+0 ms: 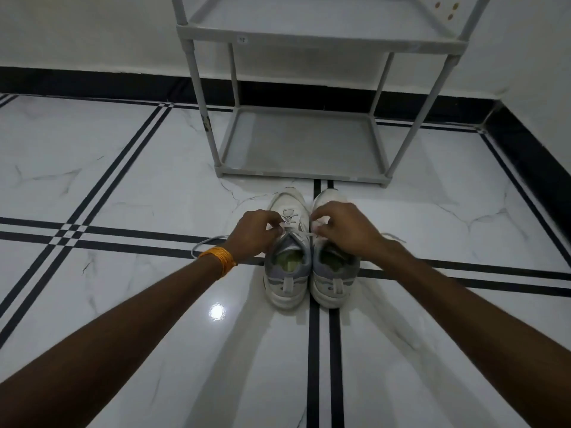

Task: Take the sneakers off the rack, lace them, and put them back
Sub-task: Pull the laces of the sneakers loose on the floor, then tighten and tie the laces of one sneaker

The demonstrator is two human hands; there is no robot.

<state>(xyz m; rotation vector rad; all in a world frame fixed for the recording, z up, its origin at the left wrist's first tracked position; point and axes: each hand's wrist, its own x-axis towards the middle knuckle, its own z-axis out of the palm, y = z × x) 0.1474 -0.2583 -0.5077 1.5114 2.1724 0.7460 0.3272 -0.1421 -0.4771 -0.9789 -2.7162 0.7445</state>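
Observation:
Two white and grey sneakers stand side by side on the floor, heels toward me: the left sneaker [287, 273] and the right sneaker [335, 273]. My left hand [255, 234] pinches the left sneaker's lace [289, 225] near the top eyelets. My right hand [343, 228] lies over the right sneaker's tongue and pinches lace at the gap between the two shoes; which shoe's lace it holds is unclear. A loose lace end [205, 244] trails left along the floor behind my left wrist. The grey shoe rack [302, 143] stands just beyond the toes, its shelves bare.
The floor is glossy white marble tile [123, 186] with black stripe lines. A white wall with a black skirting [92, 81] runs behind the rack, and another wall closes in at the right [537, 88]. An orange thread band [217, 257] circles my left wrist.

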